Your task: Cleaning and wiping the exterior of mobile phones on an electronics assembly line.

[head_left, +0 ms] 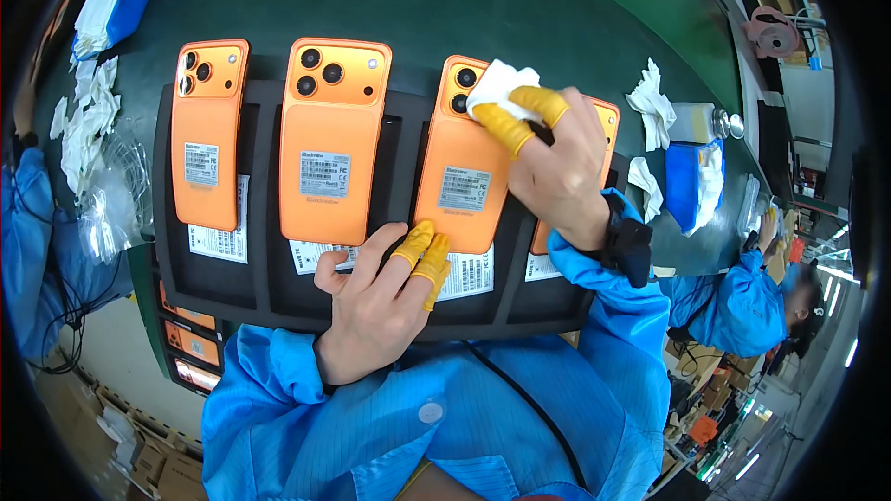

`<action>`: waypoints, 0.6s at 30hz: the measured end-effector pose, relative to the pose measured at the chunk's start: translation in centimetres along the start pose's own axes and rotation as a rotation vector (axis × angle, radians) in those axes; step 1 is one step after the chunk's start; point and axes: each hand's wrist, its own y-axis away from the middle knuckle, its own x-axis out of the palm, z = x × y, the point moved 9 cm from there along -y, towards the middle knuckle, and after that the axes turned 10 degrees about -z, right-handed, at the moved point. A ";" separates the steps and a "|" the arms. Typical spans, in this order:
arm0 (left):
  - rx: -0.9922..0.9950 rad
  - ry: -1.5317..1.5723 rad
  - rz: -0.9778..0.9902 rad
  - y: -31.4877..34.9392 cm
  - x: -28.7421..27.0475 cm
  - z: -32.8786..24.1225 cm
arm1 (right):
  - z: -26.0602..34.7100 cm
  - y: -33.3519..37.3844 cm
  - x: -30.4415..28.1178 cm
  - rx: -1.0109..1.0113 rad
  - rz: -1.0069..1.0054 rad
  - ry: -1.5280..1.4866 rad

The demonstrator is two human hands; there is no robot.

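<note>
My right hand (pixel 563 172), with yellow finger cots on two fingers, pinches a folded white wipe (pixel 501 83) against the camera area of an orange phone (pixel 469 150). That phone lies back side up. Fingers of my left hand (pixel 367 315), two in yellow cots, rest stretched out on its lower left corner, the thumb apart. To the left lie two more orange phones, one next to it (pixel 325 139) and one at the far left (pixel 206 121). A fourth orange phone (pixel 603 121) is partly hidden under my right hand. All lie across a black compartment tray (pixel 501 315).
White printed labels (pixel 218 243) show under the phones. Crumpled wipes (pixel 88 130) and clear plastic (pixel 116 204) lie left, near a blue box of wipes (pixel 121 0). Right are another blue box (pixel 691 186), a clear bottle (pixel 694 121) and a co-worker in blue (pixel 742 301).
</note>
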 end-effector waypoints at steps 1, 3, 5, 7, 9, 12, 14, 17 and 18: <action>0.006 -0.004 -0.019 -0.2 -0.1 -0.1 | -0.4 -0.1 0.3 0.006 0.036 0.065; 0.015 -0.005 -0.031 -0.2 -0.1 -0.2 | -0.1 -0.4 0.8 -0.009 0.013 0.025; 0.015 -0.022 -0.029 -0.1 -0.2 -0.1 | 0.4 -0.7 0.8 0.027 0.000 -0.056; 0.011 -0.023 -0.028 0.0 -0.2 -0.1 | 0.5 -0.1 0.6 -0.012 0.001 -0.047; 0.007 -0.017 -0.030 0.0 -0.1 0.0 | 0.6 0.0 0.3 -0.053 0.007 -0.031; 0.015 -0.003 -0.023 -0.2 0.0 -0.1 | -0.2 -0.2 0.5 0.013 0.044 0.050; 0.014 -0.007 -0.022 -0.2 -0.1 -0.1 | 0.2 -0.7 1.0 -0.038 -0.024 -0.009; 0.000 -0.009 -0.021 -0.1 0.0 0.0 | 0.3 -0.3 0.8 -0.036 -0.012 -0.025; -0.002 -0.013 -0.022 0.0 0.0 0.1 | 0.4 -0.1 0.7 -0.048 0.005 -0.026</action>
